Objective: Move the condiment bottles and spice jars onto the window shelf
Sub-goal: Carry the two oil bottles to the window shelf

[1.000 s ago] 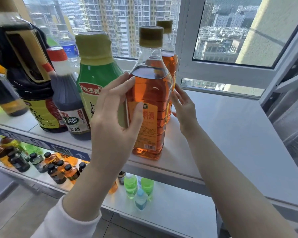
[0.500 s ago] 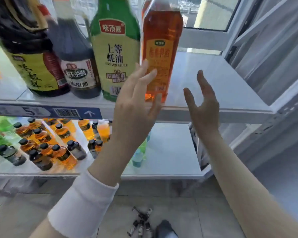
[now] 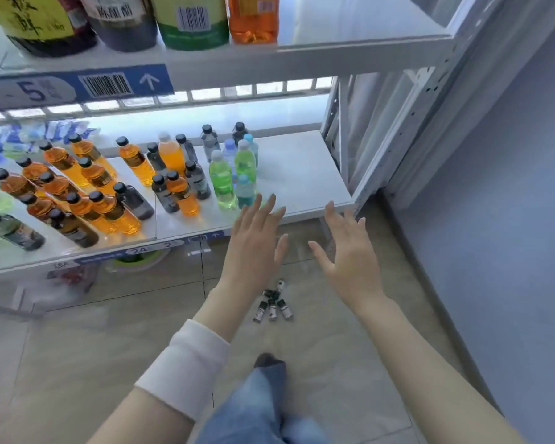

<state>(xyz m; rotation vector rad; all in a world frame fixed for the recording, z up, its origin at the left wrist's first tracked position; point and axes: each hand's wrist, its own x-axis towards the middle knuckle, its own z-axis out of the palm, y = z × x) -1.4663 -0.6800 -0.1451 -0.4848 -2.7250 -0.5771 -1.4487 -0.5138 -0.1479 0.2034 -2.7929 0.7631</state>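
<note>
I'm watching the window shelf (image 3: 350, 49) running across the top of view, w/ the lower shelf (image 3: 302, 174) sitting under it and the floor (image 3: 77, 347) filling the rest. The view is tipping well down vs. a sec ago, when it was facing the window.

Four big bottles are standing in a row near the window shelf's front edge, w/ only their bases showing. They are the yellow-label bottle (image 3: 39, 24), the dark bottle (image 3: 122, 27), the green bottle (image 3: 193, 24) and the amber bottle (image 3: 253, 20), which is at the right end, just beside the green one. A sec ago both hands were cupping that amber bottle. Now it's standing alone, so I'm counting it as placed.

Drink bottles (image 3: 93, 187) are crowding the lower shelf. They're prob not part of this job, tho I can't be sure.

The left hand (image 3: 253, 241) and right hand (image 3: 350, 261) are both dropping away from the window shelf. Their fingers are straight and spread, holding nothing, and they're hanging by the lower shelf's front edge, apart from each other.

Smallest: a cluster of little jars (image 3: 273, 302) is lying on the floor, below the hands and ahead of the wearer's foot (image 3: 269, 366). I'm reading these as the spice jars still waiting to go up. Nxt step is prob a reach down. They're small and bunched, so grabbing several at once is risking a drop.
</note>
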